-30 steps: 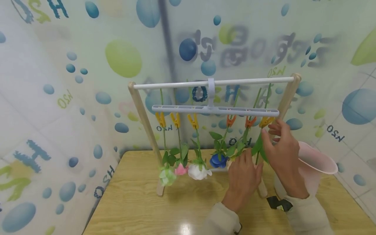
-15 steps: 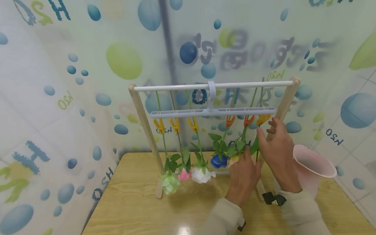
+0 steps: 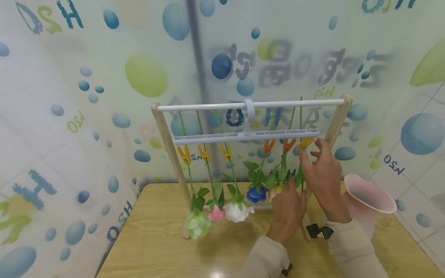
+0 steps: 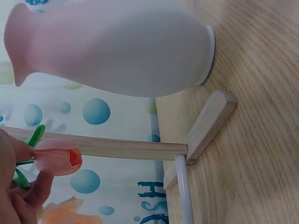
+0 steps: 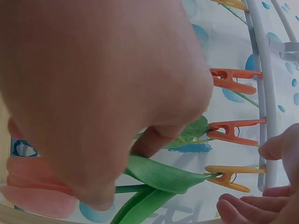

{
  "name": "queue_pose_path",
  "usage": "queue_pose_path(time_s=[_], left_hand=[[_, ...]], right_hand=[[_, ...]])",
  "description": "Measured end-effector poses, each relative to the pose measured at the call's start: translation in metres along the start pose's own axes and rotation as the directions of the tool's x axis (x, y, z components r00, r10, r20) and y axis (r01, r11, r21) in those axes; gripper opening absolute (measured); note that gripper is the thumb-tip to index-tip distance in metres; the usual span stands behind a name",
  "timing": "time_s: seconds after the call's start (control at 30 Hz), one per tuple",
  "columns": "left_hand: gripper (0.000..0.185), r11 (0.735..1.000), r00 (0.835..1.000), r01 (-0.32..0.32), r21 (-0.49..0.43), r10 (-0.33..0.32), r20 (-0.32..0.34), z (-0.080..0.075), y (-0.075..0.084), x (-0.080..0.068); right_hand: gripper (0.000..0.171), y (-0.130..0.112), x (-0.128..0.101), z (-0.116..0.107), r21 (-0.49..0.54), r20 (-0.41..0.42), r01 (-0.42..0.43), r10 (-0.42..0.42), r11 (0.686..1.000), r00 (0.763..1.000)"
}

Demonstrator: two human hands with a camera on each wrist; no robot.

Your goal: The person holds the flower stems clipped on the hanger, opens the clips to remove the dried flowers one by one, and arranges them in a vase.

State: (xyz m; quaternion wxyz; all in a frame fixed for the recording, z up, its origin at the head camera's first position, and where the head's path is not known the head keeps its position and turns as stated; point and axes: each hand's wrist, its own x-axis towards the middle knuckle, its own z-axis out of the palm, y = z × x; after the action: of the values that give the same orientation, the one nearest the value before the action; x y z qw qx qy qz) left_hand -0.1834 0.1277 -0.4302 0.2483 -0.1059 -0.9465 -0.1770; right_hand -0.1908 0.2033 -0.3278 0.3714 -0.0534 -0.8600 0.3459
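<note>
Head view: five flowers already hang clipped on the hanger bar; right hand, fingers relaxed, is at the last yellow clip, left hand beneath. Left wrist: left hand's fingers pinch the pink tulip, vase on the table beside. Right wrist: tulip's stem looks in the clip but not let go, so nearly done.

Two bare hands, left hand and right hand, with no gloves, rings or watch visible in the head view. Both forearms are covered by long sleeves of a plain beige, soft-looking fabric; the cuffs end at the wrists and fit closely. The right wrist carries a black strap mount with a small yellowish mark on it, seated just above the cuff. A second dark fitting shows at the underside of the left sleeve, partly hidden by the fabric. No cables or printed markings can be made out on the sleeves.
</note>
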Motion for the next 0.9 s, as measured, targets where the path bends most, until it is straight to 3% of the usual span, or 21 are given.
queue_pose_path(time_s=[0.43,0.7,0.9], left_hand=[[0.037,0.998,0.996,-0.039,-0.049,0.034,-0.081,-0.0001,-0.0039,-0.0065],[0.042,0.999,0.998,-0.017,-0.052,0.013,-0.068,-0.0023,-0.0046,-0.0046],[0.037,0.991,0.997,-0.009,-0.136,-0.002,-0.079,-0.0021,-0.0063,-0.0018]], right_hand=[[0.048,0.0013,0.0059,0.0070,-0.030,0.013,-0.046,0.046,0.999,0.999],[0.042,0.0072,0.0093,0.0088,-0.057,-0.072,0.005,-0.009,0.998,0.997],[0.038,0.0068,0.0096,0.0073,-0.074,-0.099,0.008,-0.015,0.997,0.995]])
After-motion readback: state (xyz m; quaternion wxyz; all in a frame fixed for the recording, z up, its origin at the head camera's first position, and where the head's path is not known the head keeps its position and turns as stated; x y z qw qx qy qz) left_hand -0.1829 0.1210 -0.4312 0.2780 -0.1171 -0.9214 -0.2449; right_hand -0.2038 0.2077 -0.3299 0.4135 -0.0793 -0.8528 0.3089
